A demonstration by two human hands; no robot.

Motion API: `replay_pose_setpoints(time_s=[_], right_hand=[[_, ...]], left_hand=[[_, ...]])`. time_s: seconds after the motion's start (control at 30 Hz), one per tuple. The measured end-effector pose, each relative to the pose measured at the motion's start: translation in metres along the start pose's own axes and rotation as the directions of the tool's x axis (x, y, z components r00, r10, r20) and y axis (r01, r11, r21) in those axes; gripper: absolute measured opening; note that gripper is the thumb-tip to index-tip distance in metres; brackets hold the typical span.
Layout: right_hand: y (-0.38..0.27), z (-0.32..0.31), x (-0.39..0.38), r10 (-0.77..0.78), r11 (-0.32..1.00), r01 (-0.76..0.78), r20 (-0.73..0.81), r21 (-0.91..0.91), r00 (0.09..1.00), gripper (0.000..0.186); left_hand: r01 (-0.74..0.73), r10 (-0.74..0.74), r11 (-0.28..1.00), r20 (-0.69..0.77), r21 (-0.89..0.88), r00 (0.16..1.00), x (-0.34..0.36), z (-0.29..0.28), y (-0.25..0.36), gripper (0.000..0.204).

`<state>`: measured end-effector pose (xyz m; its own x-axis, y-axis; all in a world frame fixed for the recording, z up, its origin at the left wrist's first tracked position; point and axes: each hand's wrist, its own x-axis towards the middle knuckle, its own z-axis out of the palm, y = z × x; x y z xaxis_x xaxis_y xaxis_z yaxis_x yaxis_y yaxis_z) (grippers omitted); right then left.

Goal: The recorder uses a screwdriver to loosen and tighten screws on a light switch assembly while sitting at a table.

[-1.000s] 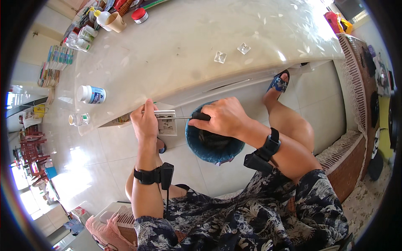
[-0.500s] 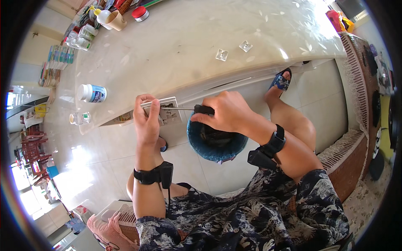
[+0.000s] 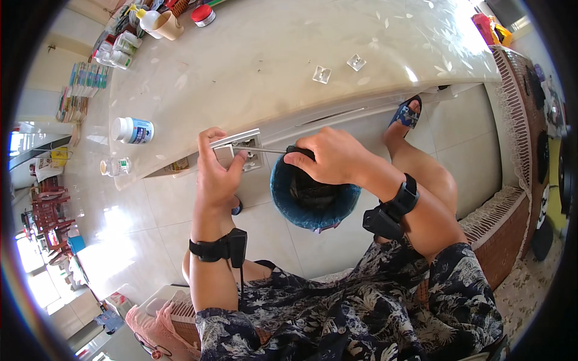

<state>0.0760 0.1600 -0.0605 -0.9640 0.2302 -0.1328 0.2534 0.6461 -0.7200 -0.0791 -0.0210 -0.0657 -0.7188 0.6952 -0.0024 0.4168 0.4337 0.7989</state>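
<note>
My left hand [image 3: 218, 174] is closed round the left end of a white wall switch panel [image 3: 256, 160], held over the table's near edge. A white rocker piece [image 3: 223, 155] sits in the panel's frame, and the part beside it shows an open inner structure. My right hand [image 3: 335, 157] grips the black handle of a screwdriver [image 3: 260, 149], whose thin metal shaft points left. Its tip reaches the panel near my left thumb; exact contact is too small to make out. Under my right hand stands a bin [image 3: 313, 225] with a blue liner.
Two small square whitish pieces [image 3: 321, 74] and several dark specks lie on the pale table [image 3: 241, 96]. A white bottle with a blue label [image 3: 133, 130] and a clear jar [image 3: 114, 166] stand at left. A partly open drawer [image 3: 174, 167] shows below the table edge.
The panel has tilted and shifted slightly up and right in my left hand, showing more of its face. My left thumb has moved down and right; the screwdriver stays against the panel.
</note>
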Motion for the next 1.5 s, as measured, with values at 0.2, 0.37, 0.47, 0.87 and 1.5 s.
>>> replay_pose_setpoints(time_s=[0.2,0.37,0.47,0.87,1.5], right_hand=[[0.003,-0.004,0.001,-0.010,1.000,0.010,0.032,0.007,0.999,0.043],[-0.002,0.004,0.000,0.033,0.998,-0.036,-0.041,-0.058,0.999,0.043],[-0.009,0.003,-0.002,0.055,0.995,-0.059,-0.050,-0.076,0.997,0.042],[-0.001,-0.006,0.000,0.060,0.998,-0.060,-0.021,-0.016,0.998,0.046],[0.001,-0.020,-0.001,0.053,0.998,-0.053,-0.015,0.043,0.998,0.047]], left_hand=[[0.040,0.002,0.937,0.117,-0.347,0.993,-0.005,-0.005,-0.004,0.038],[0.054,-0.049,0.997,0.081,-0.060,0.996,-0.005,-0.002,-0.004,0.033],[0.044,-0.043,0.999,0.041,-0.024,0.998,-0.004,0.003,-0.008,0.034],[-0.007,0.040,0.965,0.122,-0.260,0.992,-0.002,-0.005,-0.007,0.046],[0.067,-0.065,0.776,0.025,-0.627,0.998,0.005,-0.009,-0.024,0.037]])
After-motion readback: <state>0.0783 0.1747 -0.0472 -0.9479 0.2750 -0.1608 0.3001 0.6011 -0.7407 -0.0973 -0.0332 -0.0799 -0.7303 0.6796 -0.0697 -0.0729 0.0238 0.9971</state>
